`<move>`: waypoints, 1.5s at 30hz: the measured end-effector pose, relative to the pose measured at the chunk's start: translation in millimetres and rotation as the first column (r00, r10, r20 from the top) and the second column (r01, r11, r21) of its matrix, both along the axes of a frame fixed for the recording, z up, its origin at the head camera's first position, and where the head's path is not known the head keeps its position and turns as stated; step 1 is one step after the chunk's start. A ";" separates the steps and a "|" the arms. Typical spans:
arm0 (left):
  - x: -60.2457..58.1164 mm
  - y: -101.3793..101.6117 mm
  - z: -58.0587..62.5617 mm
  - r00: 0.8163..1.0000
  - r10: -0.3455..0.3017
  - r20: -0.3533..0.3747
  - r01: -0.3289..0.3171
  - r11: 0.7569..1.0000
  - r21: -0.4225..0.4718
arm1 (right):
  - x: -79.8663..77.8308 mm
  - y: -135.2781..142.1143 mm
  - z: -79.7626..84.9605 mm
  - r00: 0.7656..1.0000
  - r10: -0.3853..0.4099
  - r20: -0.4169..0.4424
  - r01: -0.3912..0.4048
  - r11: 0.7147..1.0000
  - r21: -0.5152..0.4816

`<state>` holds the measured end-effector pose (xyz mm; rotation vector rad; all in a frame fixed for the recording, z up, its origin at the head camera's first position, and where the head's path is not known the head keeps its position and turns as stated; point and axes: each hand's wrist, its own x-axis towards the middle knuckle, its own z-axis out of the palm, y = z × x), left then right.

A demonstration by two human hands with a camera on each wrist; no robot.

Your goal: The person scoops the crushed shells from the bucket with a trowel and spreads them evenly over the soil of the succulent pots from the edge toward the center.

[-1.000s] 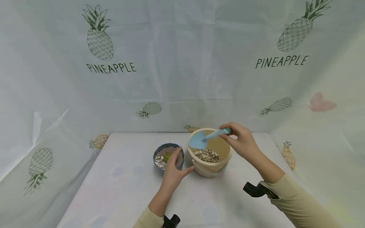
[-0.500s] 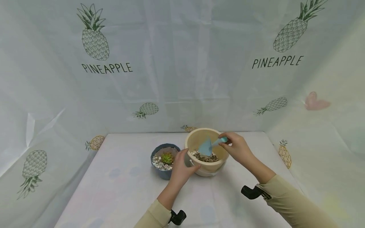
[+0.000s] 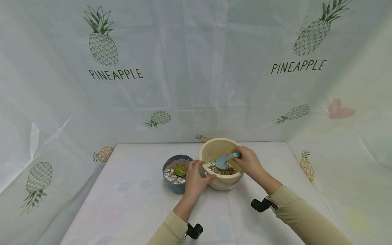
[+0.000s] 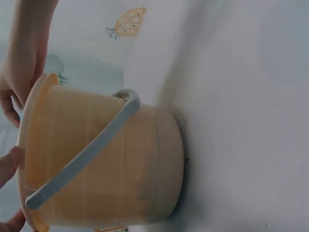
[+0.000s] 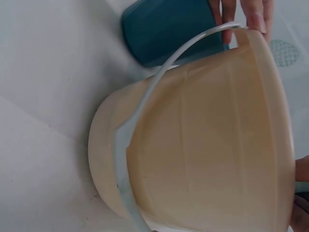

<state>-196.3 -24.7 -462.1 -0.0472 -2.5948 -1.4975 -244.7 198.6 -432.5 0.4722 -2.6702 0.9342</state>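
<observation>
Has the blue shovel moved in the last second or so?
Yes: against the cream bucket in the head view, the blue shovel has moved down and toward the picture's right, and now reaches the gravel inside.

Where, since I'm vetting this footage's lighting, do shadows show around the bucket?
Head view: a soft, faint shadow on the tabletop, near and right of the cream bucket; left wrist view: darker along its base, with a band running up the picture; right wrist view: grey shading along the base and beside the blue plant pot.

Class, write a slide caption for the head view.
Left hand touching the bucket, right hand holding a shovel inside it.
</observation>
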 end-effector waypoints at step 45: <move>-1.7 -2.3 -5.0 1.000 -0.004 -0.004 0.004 1.000 0.023 | 8.0 31.5 -1.7 0.959 0.188 0.210 -0.081 0.898 -0.433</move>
